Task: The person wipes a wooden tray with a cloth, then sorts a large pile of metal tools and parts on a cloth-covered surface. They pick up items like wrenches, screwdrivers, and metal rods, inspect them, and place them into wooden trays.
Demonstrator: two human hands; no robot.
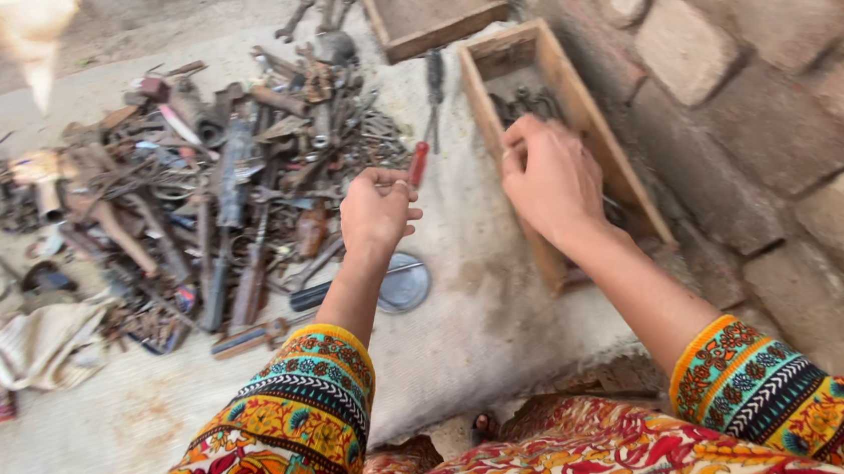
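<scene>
Your right hand (550, 179) reaches into the narrow wooden tray (572, 105) lying along the brick wall (750, 71) on the right. Fingers curl down over the tray's middle; whether they pinch anything you cannot tell, since the back of the hand hides the fingertips. A small cluster of dark metal bits (527, 103) sits in the tray's far end.

Your left hand (376, 211) hovers over the pale cloth (478, 313), loosely closed, with what looks like a thin metal piece nipped at the fingertips (too small to name). Just beyond it lies a red-handled screwdriver (420, 162), not touching the hand.

Left of both hands, a big heap of rusty tools (217, 183) covers the cloth: wrenches, pliers, rods, odd fittings. A round metal lid (403, 282) rests near your left forearm, and a second wooden box (429, 6) sits at the far edge. A crumpled rag (34, 343) lies at the near left.

Judging by the spread, sorting seems barely begun: the tray holds only a handful, while nearly everything is in the heap.
</scene>
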